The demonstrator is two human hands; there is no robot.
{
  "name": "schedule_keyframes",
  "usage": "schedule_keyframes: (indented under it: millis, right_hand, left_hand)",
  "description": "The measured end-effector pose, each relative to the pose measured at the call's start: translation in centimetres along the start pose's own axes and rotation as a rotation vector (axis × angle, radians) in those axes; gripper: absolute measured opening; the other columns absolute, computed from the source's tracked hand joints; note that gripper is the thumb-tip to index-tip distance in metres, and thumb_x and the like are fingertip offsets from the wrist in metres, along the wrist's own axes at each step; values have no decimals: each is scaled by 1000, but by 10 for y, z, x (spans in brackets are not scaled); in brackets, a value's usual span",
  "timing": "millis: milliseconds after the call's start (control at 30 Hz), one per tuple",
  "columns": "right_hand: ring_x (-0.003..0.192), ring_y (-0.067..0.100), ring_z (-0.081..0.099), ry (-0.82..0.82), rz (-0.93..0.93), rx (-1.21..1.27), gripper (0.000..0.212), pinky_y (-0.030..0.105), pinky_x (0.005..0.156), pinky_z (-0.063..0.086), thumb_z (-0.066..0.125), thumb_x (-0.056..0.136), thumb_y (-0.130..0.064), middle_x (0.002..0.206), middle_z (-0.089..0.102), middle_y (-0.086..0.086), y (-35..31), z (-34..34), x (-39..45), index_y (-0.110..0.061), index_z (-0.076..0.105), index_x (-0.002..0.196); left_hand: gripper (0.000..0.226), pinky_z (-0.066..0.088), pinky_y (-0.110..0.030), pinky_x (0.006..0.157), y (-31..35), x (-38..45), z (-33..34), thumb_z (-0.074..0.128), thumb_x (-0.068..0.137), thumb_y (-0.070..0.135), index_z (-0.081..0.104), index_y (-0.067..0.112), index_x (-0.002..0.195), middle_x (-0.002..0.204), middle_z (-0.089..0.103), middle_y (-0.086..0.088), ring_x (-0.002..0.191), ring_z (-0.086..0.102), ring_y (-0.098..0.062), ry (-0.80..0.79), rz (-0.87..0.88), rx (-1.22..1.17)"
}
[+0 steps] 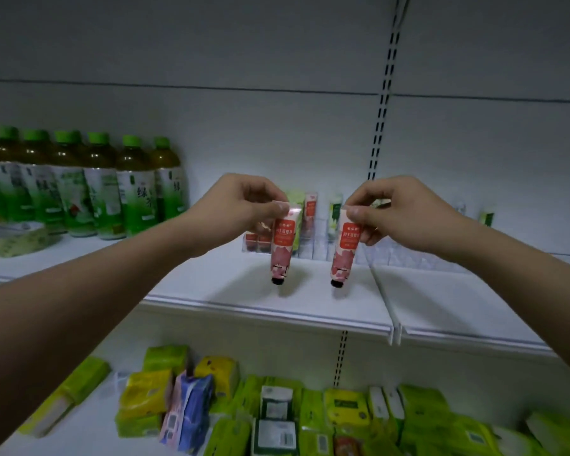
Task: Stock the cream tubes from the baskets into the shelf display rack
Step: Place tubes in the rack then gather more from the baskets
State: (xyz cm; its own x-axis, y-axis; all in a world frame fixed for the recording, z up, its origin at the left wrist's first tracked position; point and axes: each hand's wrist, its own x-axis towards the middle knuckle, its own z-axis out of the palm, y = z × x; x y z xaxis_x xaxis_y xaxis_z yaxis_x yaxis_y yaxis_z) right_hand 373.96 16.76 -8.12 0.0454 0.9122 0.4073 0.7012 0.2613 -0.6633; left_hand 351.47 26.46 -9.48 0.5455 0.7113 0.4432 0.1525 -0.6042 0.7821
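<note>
White shelf (pixel 211 284) bears bottles (pixel 79 189) (green-capped), rack (pixel 313 245).

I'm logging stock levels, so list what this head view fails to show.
- Clear plastic display rack: partly hidden behind both hands and the pink cream tubes; slot count unreadable.
- Left hand pinches one pink tube, right hand another; label print too small.
- Baskets: outside the frame.
- Green-capped tea bottles: row cut off by the left edge.
</note>
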Motion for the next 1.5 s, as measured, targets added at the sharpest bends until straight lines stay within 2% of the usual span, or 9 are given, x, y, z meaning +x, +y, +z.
schedule_keyframes:
  millis: [200,367,500,667,900,1033,1200,1367,1500]
  right_hand:
    - [68,21,70,42,9,-185,9,25,61,59,60,94,-10,86,68,4,13,-8,52,-11,69,93]
    - [71,20,70,95,1,-329,10,41,69,60,58,95,-12,86,69,4,27,-4,97,-15,67,92]
    - [74,18,68,185,-29,-412,10,28,58,51,57,95,-13,89,69,4,40,6,136,-15,67,93]
    - [86,24,66,240,-28,-485,10,44,82,56,59,95,-12,97,67,6,63,17,178,-11,68,98]
    - [92,26,63,180,-45,-642,12,31,81,51,60,93,-11,103,67,12,90,35,206,-9,69,101]
    - [90,23,62,161,-37,-655,12,27,77,46,60,92,-10,103,68,11,90,34,210,-9,70,100]
    - [92,22,63,68,-10,-690,14,34,87,53,62,90,-7,103,68,7,97,42,202,-10,72,100]
    - [95,22,62,131,23,-631,16,40,89,53,63,90,-12,107,68,5,106,45,196,-14,72,104]
    - [98,17,57,217,-57,-529,21,32,83,47,54,96,-18,111,62,1,92,36,171,-14,66,112]
  left_hand:
    - [9,60,-32,71,-8,40,0,67,89,15,70,7,93,86,74,-8,79,70,-22,12,14,33]
    - [9,59,-28,70,-17,67,-4,66,89,18,70,10,92,85,74,-3,80,71,-18,22,32,31]
    - [10,58,-24,66,-24,88,-10,65,89,15,69,8,94,85,74,-5,78,72,-17,35,34,-18]
    - [9,59,-28,70,-32,114,-21,64,89,13,68,7,94,86,74,-7,81,72,-21,47,45,-83]
    - [9,58,-24,67,-36,138,-21,63,89,12,66,6,96,92,71,-10,81,72,-21,77,69,-129]
    - [9,59,-28,71,-40,143,-16,63,89,11,65,5,95,95,71,-11,85,72,-21,81,61,-135]
    - [9,58,-24,68,-36,146,-6,62,90,10,65,5,96,95,71,-11,83,72,-19,93,46,-117]
    - [7,58,-23,66,-27,146,4,62,91,12,66,7,95,92,71,-9,79,72,-16,121,30,-47]
    - [7,60,-24,69,-21,150,11,60,92,14,66,13,96,90,70,-5,81,71,-15,145,-1,46]
